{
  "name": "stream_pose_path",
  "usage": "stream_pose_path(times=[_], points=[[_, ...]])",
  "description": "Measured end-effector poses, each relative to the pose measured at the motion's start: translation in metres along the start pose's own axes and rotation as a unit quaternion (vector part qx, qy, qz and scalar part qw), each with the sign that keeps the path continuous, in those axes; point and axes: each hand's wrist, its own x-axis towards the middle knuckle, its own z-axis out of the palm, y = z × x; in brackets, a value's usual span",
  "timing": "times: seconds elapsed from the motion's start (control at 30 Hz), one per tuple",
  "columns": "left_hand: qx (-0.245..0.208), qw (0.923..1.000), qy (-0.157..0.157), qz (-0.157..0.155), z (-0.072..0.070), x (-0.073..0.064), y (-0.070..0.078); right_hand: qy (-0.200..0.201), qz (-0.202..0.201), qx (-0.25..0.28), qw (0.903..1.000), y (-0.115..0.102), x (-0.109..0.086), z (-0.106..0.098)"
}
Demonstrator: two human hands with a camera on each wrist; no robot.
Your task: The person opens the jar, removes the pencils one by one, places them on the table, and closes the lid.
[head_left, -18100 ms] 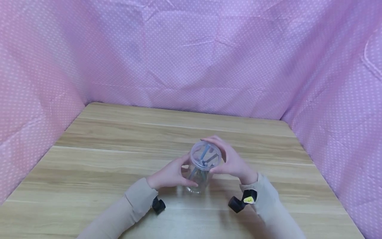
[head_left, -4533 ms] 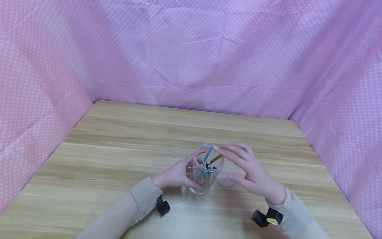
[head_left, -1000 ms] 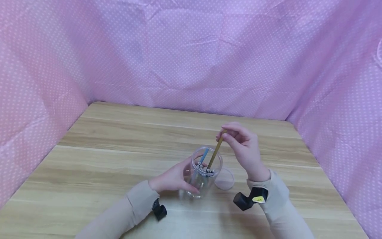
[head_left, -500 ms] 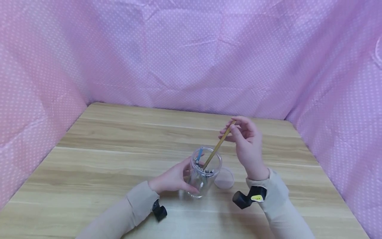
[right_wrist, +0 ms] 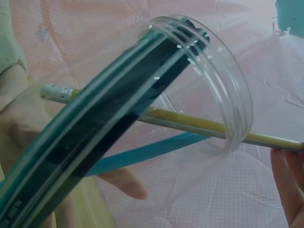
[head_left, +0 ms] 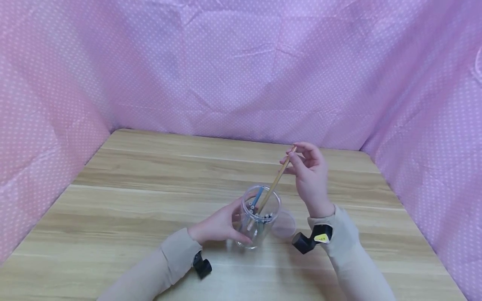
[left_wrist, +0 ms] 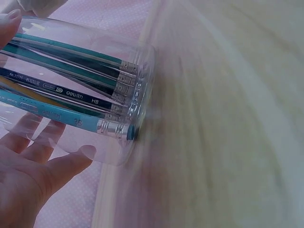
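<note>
My left hand (head_left: 216, 223) grips a clear jar (head_left: 249, 241) upright on the table, fingers round its far side and thumb across the front. Inside are several pencils; the left wrist view shows dark green ones, a dark blue HB pencil (left_wrist: 61, 90) and a light blue pencil (left_wrist: 52, 111). Above and to the right of the rim, my right hand (head_left: 310, 179) pinches the top end of a yellow pencil (head_left: 279, 175). That pencil slants, partly out of the jar; its ferrule end (right_wrist: 57, 92) is still inside in the right wrist view.
A clear round lid (head_left: 284, 225) lies flat on the wooden table (head_left: 150, 167) just right of the jar. Pink dotted cloth (head_left: 241, 75) hangs behind and on both sides. Each wrist wears a black camera (head_left: 202, 266).
The lid, on the jar at first, now lies beside it. My right hand has taken the yellow pencil and, over the last second, moved up, drawing it further out. My left hand has stayed put.
</note>
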Motion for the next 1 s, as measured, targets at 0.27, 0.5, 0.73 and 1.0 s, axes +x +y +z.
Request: stream_pose_path(times=[0.27, 0.5, 0.73, 1.0], points=[[-0.01, 0.9999, 0.011, -0.001, 0.011, 0.001, 0.001, 0.075, 0.06, 0.074, 0.9926, 0.0, 0.007, -0.01], [0.004, 0.9999, 0.014, -0.002, 0.018, 0.002, 0.004, 0.132, 0.131, 0.184, 0.9653, 0.003, 0.014, -0.025], [-0.017, 0.9997, 0.011, 0.013, 0.02, 0.002, 0.005, 0.161, 0.185, 0.239, 0.9396, 0.004, 0.019, -0.042], [-0.036, 0.9993, 0.008, 0.01, 0.025, 0.0, 0.005, 0.151, 0.233, 0.274, 0.9208, 0.004, 0.013, -0.082]])
